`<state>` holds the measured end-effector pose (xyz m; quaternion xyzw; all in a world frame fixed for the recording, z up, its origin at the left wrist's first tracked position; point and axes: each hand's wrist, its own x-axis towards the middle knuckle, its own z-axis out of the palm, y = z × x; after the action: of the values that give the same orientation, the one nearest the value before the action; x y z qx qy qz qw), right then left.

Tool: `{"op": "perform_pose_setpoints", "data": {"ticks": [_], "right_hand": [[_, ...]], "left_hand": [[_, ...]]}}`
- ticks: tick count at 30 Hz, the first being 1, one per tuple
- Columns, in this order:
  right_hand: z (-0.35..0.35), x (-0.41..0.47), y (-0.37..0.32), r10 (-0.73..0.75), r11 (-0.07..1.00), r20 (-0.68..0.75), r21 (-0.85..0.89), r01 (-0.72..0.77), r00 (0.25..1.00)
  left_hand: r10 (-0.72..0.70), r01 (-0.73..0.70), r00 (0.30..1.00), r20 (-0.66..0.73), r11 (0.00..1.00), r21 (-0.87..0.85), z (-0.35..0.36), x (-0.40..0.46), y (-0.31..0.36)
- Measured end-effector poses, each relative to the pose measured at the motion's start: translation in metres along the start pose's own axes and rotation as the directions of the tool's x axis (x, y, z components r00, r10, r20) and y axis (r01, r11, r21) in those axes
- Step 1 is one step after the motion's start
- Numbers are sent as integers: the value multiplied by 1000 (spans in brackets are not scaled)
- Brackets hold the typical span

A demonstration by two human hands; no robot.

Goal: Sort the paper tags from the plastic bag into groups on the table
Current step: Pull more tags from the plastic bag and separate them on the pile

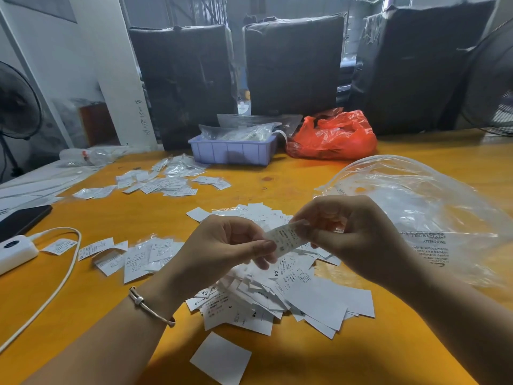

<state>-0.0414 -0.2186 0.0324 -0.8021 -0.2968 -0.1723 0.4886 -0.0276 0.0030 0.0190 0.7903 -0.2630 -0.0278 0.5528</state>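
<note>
I hold one paper tag (pixel 286 238) at frame centre above the loose pile (pixel 277 290) on the worktop (pixel 277 179). My left hand (pixel 222 243) and right hand (pixel 347 232) each pinch an end, its long axis running lower left to upper right; its print is probably too blurred to read.

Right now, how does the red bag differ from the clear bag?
The red bag is opaque and sits crumpled at the far edge beside the tray; the clear bag is see-through, looks larger, carries printed warning text and lies spread out near the right hand. Both are thin plastic, resting on the table.
</note>
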Motion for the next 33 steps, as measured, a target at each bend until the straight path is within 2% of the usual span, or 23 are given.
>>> {"op": "perform_pose_setpoints", "data": {"ticks": [6, 9, 12, 15, 23, 33], "right_hand": [[-5, 1, 0, 39, 996, 12, 81, -40, 999], [-5, 1, -1, 58, 996, 81, 66, -63, 995], [-1, 0, 0, 67, 996, 91, 57, -73, 994], [-1, 1, 0, 49, 995, 38, 90, -52, 998], [-5, 2, 2, 55, 973, -215, 230, -4, 975], [0, 0, 0, 33, 982, -204, 188, 6, 978]], "left_hand": [[-7, 7, 1000, 16, 1000, -5, 0, 0, -1], [-3, 4, 1000, 29, 1000, -11, 1, 0, -1], [3, -2, 999, 33, 1000, -16, 1, 0, 0], [5, -5, 1000, 24, 1000, -15, 0, 0, -1], [11, -11, 1000, 19, 1000, 26, 0, 0, -1], [20, -20, 1000, 12, 999, 32, 0, 0, 0]]}}
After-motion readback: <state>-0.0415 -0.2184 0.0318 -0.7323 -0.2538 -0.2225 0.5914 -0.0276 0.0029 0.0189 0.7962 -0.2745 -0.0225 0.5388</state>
